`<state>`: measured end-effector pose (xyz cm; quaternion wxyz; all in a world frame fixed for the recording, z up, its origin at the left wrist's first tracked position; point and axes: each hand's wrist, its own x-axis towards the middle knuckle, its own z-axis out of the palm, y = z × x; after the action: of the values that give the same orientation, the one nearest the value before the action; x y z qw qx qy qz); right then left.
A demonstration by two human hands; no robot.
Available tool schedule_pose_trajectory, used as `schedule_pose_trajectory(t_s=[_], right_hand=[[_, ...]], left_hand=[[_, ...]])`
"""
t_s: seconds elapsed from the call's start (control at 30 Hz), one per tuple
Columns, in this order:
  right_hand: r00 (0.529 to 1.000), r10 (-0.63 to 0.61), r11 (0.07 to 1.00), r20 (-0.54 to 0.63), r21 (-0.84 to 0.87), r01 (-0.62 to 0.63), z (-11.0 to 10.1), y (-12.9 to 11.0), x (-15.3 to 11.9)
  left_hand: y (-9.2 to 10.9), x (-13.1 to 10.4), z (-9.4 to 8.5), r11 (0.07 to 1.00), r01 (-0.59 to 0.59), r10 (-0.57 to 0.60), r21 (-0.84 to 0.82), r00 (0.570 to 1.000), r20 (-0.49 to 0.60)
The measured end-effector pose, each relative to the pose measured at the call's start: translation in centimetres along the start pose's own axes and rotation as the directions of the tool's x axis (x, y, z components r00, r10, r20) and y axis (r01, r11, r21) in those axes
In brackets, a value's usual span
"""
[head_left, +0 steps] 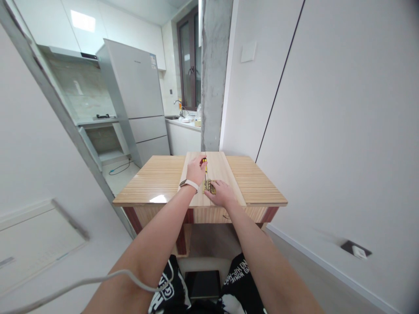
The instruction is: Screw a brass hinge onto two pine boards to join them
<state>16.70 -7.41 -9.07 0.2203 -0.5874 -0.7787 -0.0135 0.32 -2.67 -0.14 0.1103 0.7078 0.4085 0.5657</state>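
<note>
A yellow and black screwdriver [205, 165] stands upright, with my left hand [197, 169] closed around its handle. Its shaft points down at a brass-coloured hinge [207, 185], which lies on pale wooden boards [225, 171] across the middle of the table. My right hand [221, 193] presses the hinge's right side with its fingers curled over it, hiding part of the metal. Whether the screwdriver tip touches a screw is too small to tell. A watch with a pale strap [190, 185] is on my left wrist.
The striped wooden table [157, 176] has a drawer front [209, 215] below its near edge. A white cable [127, 272] crosses my left forearm. A dark flat object [203, 284] lies between my legs. A fridge [134, 87] stands behind on the left, a wall on the right.
</note>
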Motion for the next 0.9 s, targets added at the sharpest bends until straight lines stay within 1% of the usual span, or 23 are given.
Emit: schedule_pose_trajectory(t_s=[0.17,0.33,0.47,0.6,0.77,0.9], right_hand=[[1.000,0.003,1.000,0.004,0.002,-0.003,0.06,0.01,0.02],[1.000,0.007,1.000,0.011,0.003,-0.007,0.11,0.13,0.09],[1.000,0.006,1.000,0.007,0.006,-0.006,0.11,0.16,0.09],[1.000,0.007,1.000,0.003,0.000,-0.007,0.06,0.04,0.07],[1.000,0.013,1.000,-0.004,-0.002,-0.013,0.03,-0.15,0.04],[1.000,0.007,1.000,-0.001,-0.003,-0.007,-0.09,-0.26,0.02]], left_hand=[[0.06,0.06,-0.12,1.000,-0.015,0.015,-0.005,1.000,0.011],[0.28,0.29,-0.21,0.998,0.014,-0.012,0.057,0.999,-0.040],[0.09,0.27,-0.10,0.998,0.024,-0.020,0.055,0.998,-0.060],[-0.25,0.12,-0.20,0.999,-0.004,0.006,0.045,0.999,-0.034],[-0.44,0.07,-0.59,0.999,-0.042,0.042,-0.005,0.999,-0.008],[-0.20,0.16,-0.83,1.000,-0.012,0.012,0.013,1.000,-0.009]])
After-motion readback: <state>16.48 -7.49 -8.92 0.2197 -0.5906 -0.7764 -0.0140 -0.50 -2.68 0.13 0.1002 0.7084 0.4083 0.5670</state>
